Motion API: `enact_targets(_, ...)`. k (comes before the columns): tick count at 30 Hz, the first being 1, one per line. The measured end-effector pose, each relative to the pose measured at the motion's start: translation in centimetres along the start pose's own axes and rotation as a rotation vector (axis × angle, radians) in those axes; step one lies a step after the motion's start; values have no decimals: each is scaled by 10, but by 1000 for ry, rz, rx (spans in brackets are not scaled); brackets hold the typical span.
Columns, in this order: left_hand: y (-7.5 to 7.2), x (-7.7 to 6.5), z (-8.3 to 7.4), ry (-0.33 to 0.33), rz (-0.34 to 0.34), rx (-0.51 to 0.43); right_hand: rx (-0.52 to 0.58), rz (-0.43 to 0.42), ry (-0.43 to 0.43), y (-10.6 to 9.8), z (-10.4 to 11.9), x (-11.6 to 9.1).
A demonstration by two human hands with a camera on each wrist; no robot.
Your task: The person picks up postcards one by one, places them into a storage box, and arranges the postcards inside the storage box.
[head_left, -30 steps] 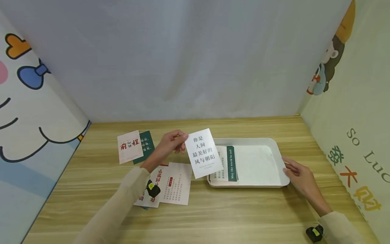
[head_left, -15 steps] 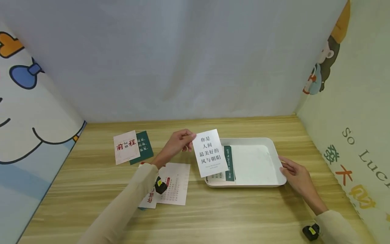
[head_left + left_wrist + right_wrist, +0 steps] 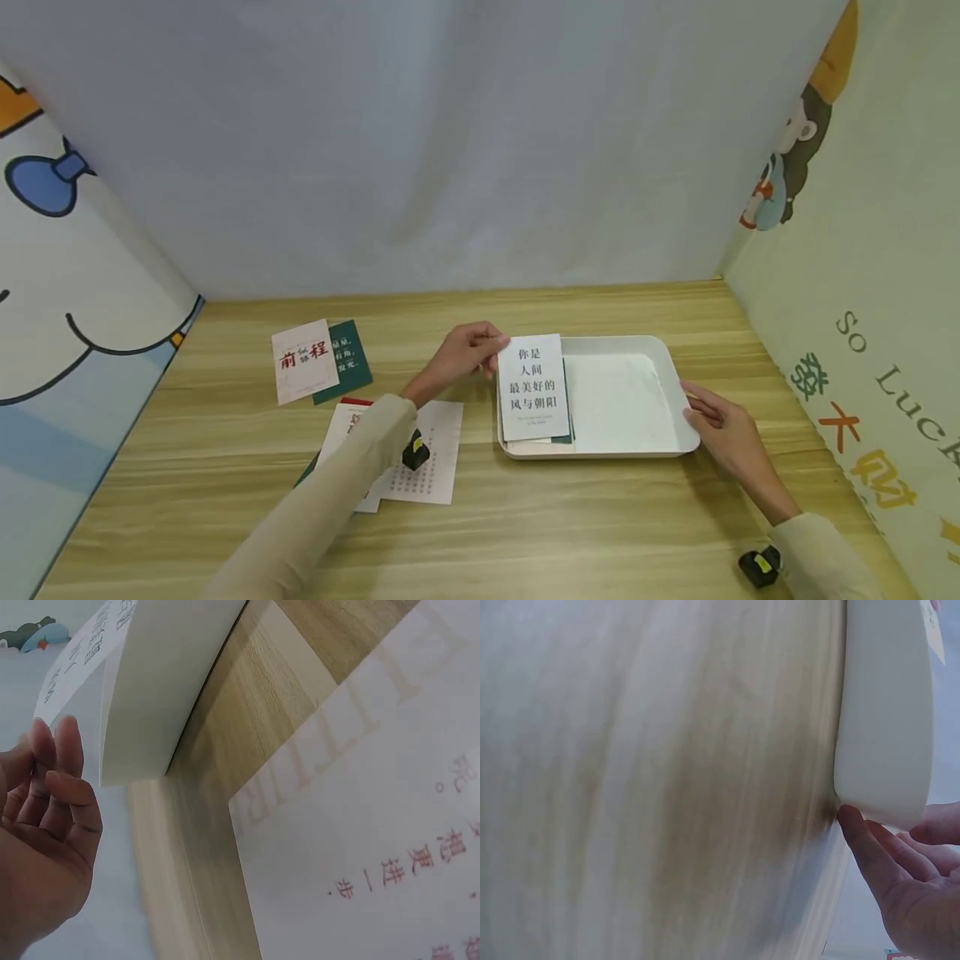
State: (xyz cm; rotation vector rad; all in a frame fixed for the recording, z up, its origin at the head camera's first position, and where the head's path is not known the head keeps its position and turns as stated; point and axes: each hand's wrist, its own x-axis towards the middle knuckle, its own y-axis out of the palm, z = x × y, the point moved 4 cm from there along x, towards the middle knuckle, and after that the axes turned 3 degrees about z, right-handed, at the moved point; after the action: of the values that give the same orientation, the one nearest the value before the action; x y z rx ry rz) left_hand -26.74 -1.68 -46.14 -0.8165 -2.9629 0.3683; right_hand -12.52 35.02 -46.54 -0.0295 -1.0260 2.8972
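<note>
My left hand (image 3: pixel 467 350) pinches a white card (image 3: pixel 534 387) with black Chinese lettering by its upper left corner. That card hangs over the left end of a white tray (image 3: pixel 633 343), above cards lying inside it. A green card (image 3: pixel 567 400) shows just past its right side. In the left wrist view the thumb and fingers (image 3: pixel 56 754) meet at the card's edge. At the tray's right end my right hand (image 3: pixel 726 425) grips the rim, thumb on top. The right wrist view shows fingertips (image 3: pixel 853 825) low against the tray wall (image 3: pixel 885 712).
Left on the wooden table (image 3: pixel 570 525) lie a pale card with red lettering (image 3: pixel 303 362) and a green card (image 3: pixel 348 362), overlapping. Nearer, a white card with red print (image 3: pixel 442 437) and others are partly covered by my left sleeve (image 3: pixel 330 504). A curtain (image 3: pixel 465 150) stands behind.
My left hand has moved right with the white card, bringing it over the tray's left end and turning it more upright. The right hand stays at the tray's rim.
</note>
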Motion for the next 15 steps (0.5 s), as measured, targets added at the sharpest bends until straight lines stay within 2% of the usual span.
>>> enact_targets(5, 9, 3, 1, 11, 15, 69, -17, 11, 25, 1, 1, 0)
enact_targets(8, 11, 3, 0, 36, 4, 142, -29, 13, 34, 1, 2, 0)
enact_targets(15, 11, 5, 3, 94, -110, 371, -13, 7, 14, 0, 3, 0)
